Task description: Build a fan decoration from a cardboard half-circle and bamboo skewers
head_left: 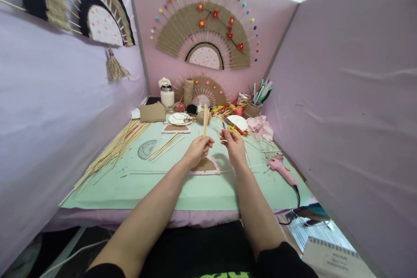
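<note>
My left hand (199, 151) is closed around a small bundle of thin wooden sticks (206, 120), which stand nearly upright above the fist. My right hand (233, 144) is just to the right, raised over the table with thumb and fingertips pinched together. Whatever lies in that pinch is too thin to make out. Under my hands a half-round cardboard piece (208, 166) with a pink-spotted white border lies on the table, partly hidden by my left hand. Thin sticks stretch out on the tabletop to both sides of it.
Many long sticks (112, 152) lie along the left edge, near a protractor (147, 150) and a smaller stick pile (165, 147). A pink glue gun (282, 170) rests at right. Behind are white plates (237, 122), a twine spool (188, 92), a bottle (167, 97) and a tool pot (253, 109).
</note>
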Demonstrator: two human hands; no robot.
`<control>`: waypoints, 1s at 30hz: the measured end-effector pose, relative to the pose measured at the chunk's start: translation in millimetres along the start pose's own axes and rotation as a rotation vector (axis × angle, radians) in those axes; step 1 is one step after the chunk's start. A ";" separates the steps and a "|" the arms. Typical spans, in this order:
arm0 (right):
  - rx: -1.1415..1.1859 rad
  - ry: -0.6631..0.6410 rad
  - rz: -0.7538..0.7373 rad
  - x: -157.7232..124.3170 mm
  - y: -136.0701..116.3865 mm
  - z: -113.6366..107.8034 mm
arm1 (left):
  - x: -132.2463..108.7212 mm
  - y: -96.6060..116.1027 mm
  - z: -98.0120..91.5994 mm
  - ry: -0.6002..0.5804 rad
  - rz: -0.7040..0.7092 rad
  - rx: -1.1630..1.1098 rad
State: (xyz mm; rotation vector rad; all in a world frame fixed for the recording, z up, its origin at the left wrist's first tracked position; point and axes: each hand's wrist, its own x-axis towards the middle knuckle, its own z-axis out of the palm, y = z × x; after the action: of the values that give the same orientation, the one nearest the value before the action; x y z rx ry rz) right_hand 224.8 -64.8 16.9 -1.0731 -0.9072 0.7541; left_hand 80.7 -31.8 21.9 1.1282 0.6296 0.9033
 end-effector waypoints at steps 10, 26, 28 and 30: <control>-0.012 -0.074 -0.034 -8.4 -8.6 -12.6 | -10.5 -2.1 3.8 -0.327 -0.196 0.184; -0.053 0.087 -0.060 -9.5 2.2 -19.0 | -2.8 -12.4 5.4 -0.168 -0.184 0.248; -0.214 0.085 -0.176 -13.5 -2.1 -22.9 | -2.0 -12.2 6.0 -0.139 -0.203 0.268; -0.446 0.005 -0.286 -17.9 -4.4 -27.9 | -2.5 -11.4 6.9 -0.132 -0.207 0.262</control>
State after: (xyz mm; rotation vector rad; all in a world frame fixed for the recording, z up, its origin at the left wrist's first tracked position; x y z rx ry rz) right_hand 242.3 -92.7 11.1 -1.2939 -1.2291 0.3155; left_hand 88.3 -39.0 13.4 1.3178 0.7556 0.5750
